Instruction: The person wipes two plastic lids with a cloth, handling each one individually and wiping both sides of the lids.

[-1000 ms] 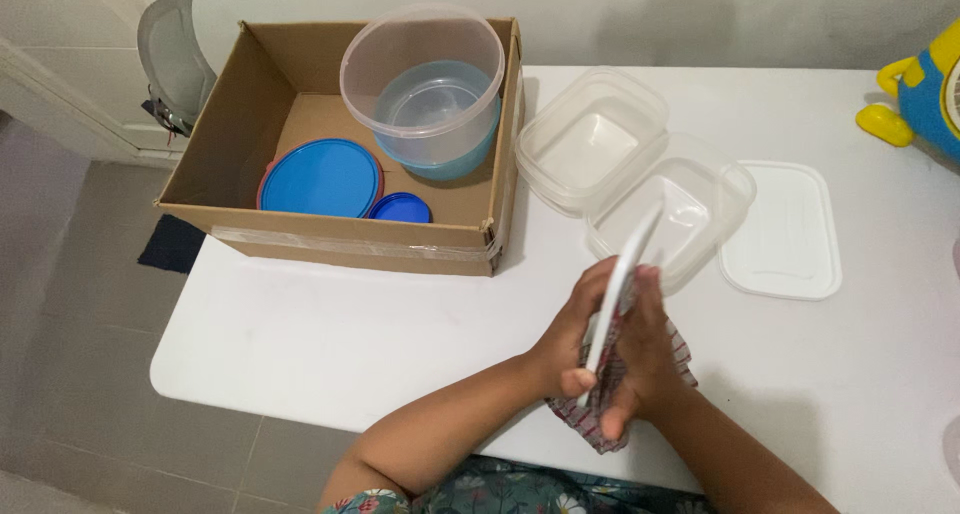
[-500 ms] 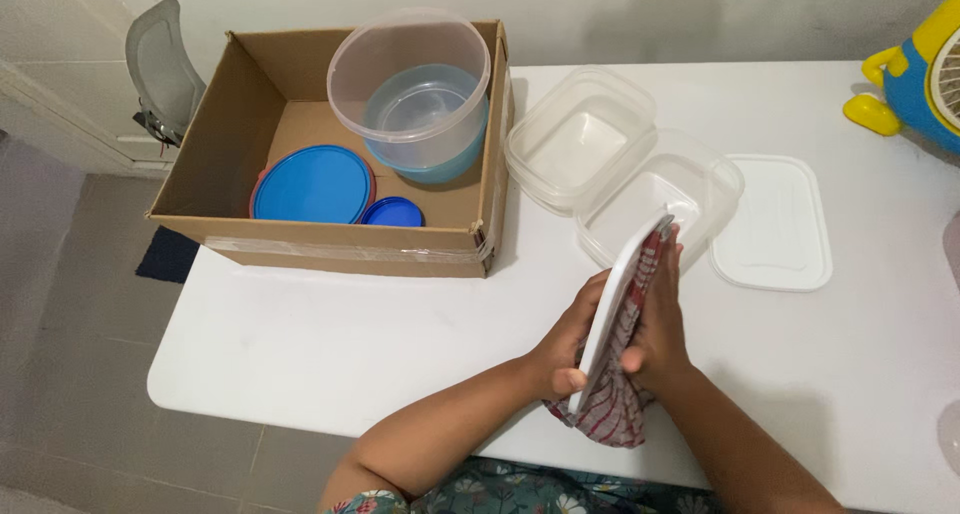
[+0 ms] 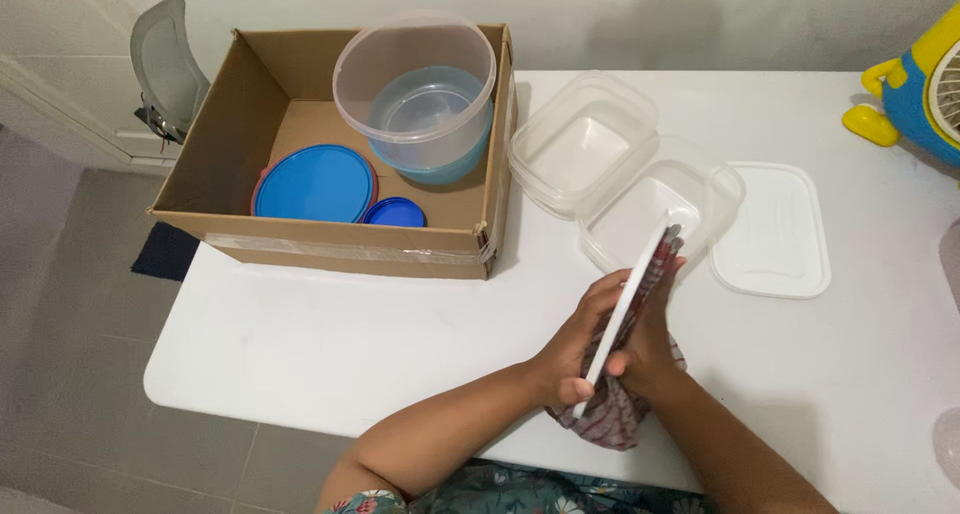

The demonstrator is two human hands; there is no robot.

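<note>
Head view: white lid (image 3: 628, 299) upright between both hands (image 3: 610, 339).

White bench (image 3: 330, 344), rounded corners. On it: open cardboard box (image 3: 340, 244) at far left, two clear square containers (image 3: 583, 139) (image 3: 700, 179) just beside it and touching each other, flat white lid (image 3: 775, 236) to their right, yellow-blue toy (image 3: 905, 84) at far right edge.
</note>
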